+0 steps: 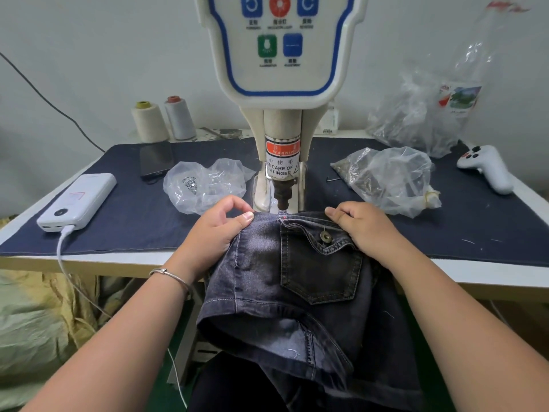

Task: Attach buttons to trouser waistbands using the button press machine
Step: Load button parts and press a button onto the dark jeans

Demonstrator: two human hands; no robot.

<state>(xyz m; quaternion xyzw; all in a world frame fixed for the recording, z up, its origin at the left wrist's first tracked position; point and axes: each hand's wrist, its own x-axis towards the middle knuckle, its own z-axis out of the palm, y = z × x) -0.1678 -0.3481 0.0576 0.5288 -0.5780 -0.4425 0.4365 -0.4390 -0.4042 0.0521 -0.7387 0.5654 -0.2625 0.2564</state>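
Dark denim trousers (300, 281) hang off the desk (124, 260) edge toward the person, waistband up between both hands. The left hand (218, 230) pinches the band between thumb and curled fingers (246, 217); the right hand (361, 228) grips it by the pocket's brass button (326, 236). Just beyond the fingers, the press machine (282, 162) plunger stands over the waistband's edge.

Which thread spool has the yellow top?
The left spool, cream thread with a yellow top. The grey spool beside it has a reddish top.
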